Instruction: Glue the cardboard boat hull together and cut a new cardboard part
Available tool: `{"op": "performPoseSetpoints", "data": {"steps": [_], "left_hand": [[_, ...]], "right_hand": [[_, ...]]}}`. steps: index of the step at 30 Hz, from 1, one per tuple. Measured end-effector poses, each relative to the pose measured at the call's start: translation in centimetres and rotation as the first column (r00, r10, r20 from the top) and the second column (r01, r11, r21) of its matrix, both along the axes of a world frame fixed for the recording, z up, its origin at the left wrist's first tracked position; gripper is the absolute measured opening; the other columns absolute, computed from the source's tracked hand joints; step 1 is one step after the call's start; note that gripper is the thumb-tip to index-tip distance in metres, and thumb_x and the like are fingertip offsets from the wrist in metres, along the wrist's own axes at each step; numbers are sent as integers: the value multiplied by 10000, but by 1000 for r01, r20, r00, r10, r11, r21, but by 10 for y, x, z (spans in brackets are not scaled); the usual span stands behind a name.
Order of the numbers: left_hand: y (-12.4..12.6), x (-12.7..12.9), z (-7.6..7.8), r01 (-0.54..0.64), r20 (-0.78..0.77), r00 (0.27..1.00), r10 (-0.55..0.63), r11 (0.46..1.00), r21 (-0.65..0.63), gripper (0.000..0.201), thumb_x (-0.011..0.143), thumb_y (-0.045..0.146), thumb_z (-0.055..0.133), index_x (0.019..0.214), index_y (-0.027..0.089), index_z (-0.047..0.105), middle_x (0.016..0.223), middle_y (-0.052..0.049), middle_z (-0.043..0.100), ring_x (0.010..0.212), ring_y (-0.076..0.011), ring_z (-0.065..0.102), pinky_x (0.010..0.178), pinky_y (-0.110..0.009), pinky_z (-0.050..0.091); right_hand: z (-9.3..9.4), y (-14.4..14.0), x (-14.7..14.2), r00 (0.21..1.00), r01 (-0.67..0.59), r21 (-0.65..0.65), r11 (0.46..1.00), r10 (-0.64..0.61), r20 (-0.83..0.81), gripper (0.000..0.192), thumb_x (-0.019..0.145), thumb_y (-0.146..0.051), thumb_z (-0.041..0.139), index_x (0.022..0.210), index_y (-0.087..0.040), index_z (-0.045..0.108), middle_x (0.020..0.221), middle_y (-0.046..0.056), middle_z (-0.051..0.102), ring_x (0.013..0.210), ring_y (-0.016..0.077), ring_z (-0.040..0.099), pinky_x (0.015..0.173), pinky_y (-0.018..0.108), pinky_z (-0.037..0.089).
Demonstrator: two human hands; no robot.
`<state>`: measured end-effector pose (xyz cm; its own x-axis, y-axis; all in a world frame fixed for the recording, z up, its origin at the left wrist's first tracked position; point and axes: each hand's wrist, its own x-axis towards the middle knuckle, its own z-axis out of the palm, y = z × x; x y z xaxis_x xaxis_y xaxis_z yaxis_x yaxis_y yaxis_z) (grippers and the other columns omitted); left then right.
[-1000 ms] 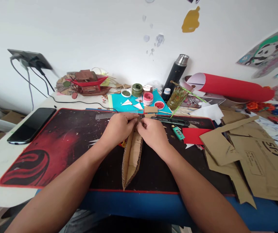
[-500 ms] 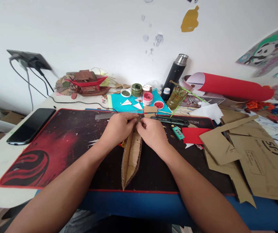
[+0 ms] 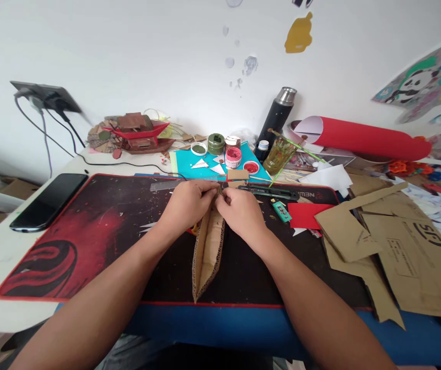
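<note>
Both hands meet at the far tip of a long cardboard boat shape [image 3: 207,252]. The left hand [image 3: 187,204] and right hand [image 3: 241,209] pinch its end together, above the black-and-red desk mat [image 3: 89,231]

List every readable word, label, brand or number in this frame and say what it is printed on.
"NEWM": white letters on the black and red desk mat, far right edge; the rest is covered by the red paper sheet.
"SF": dark logo on the flat brown cardboard sheet; the small print beside it is too blurred to read.
Paint jar label and green lighter: too small to read.
</note>
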<state>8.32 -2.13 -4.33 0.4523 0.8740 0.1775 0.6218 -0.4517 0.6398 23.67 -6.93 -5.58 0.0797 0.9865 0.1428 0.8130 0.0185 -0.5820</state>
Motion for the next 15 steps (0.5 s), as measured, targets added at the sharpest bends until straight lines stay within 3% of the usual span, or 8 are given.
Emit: {"op": "performPoseSetpoints", "data": {"steps": [15], "left_hand": [[1, 0, -1, -2, -11, 1000, 2, 1000, 5, 321, 979, 190, 595, 1154, 241, 859, 1223, -67, 833, 1146, -287, 775, 1038, -376, 575]], "right_hand": [[0, 1, 0, 1000, 3, 5, 1000, -3, -25, 350, 967, -246, 593, 622, -218, 543, 608, 12, 610, 548, 157, 439, 575, 329, 211]]}}
